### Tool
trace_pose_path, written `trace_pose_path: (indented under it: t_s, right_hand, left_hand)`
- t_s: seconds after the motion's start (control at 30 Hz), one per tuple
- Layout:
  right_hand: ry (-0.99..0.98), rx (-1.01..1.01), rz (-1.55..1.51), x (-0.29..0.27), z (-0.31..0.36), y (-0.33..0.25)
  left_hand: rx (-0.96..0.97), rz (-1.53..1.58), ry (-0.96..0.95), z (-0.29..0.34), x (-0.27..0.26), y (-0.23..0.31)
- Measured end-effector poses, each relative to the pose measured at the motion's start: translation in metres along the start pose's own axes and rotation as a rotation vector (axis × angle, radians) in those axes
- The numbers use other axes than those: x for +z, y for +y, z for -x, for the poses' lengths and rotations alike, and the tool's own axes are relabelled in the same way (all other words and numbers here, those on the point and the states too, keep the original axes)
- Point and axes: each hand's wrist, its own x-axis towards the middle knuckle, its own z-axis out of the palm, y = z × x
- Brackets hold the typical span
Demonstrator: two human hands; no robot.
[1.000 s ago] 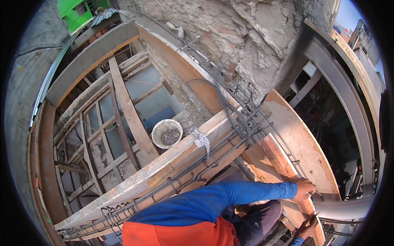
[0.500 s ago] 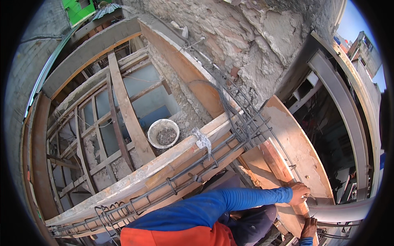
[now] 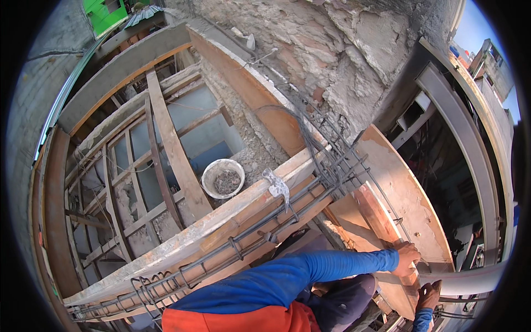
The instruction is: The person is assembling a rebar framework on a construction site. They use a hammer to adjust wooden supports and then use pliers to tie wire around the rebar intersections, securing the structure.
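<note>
My left hand [image 3: 406, 259], in a blue sleeve, reaches far to the right and rests at a reddish timber [image 3: 371, 209] beside a thin steel bar [image 3: 385, 202]. Its fingers are curled; whatever lies in them is hidden. Close below it, my right hand [image 3: 428, 295] is raised at the board's outer edge with its fingers bent together. Anything it pinches is too small to make out. A pale, mortar-stained claw hammer [image 3: 277, 188] hangs over the top edge of the long formwork board [image 3: 182, 243], left of my hands.
A white bucket [image 3: 239, 166] holding small grey pieces stands behind the board. A rebar cage [image 3: 232, 243] runs along its near side to a tangle of tie wire [image 3: 310, 135]. Timber joists [image 3: 171, 144] span openings at the left; a rough wall [image 3: 343, 55] rises behind.
My right hand has lifted and turned a little, and its fingers now point upward near the left hand. My left hand stays at the timber. The view has shifted slightly.
</note>
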Motion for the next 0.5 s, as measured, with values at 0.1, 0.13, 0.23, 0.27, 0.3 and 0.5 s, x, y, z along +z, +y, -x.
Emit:
trace_pose_path:
  t_s: [0.1, 0.13, 0.23, 0.27, 0.3, 0.5]
  right_hand:
    - [0.163, 0.160, -0.179, 0.033, 0.001, 0.023]
    - [0.251, 0.218, -0.227, 0.050, 0.007, 0.038]
    - [0.180, 0.608, -0.556, 0.078, 0.018, 0.054]
    - [0.206, 0.628, -0.692, 0.088, 0.020, 0.054]
    - [0.214, 0.639, -0.688, 0.095, 0.018, 0.056]
    - [0.389, 0.740, -0.862, 0.132, 0.014, 0.068]
  left_hand:
    - [0.028, 0.009, -0.075, -0.003, 0.005, -0.001]
    - [0.047, 0.004, -0.093, -0.004, 0.005, -0.003]
    - [0.019, -0.024, -0.079, 0.000, 0.001, 0.002]
    - [0.026, -0.044, -0.079, 0.000, 0.000, 0.001]
    - [0.033, -0.064, -0.079, 0.000, -0.001, 0.000]
    - [0.025, -0.166, -0.117, 0.004, -0.018, 0.012]
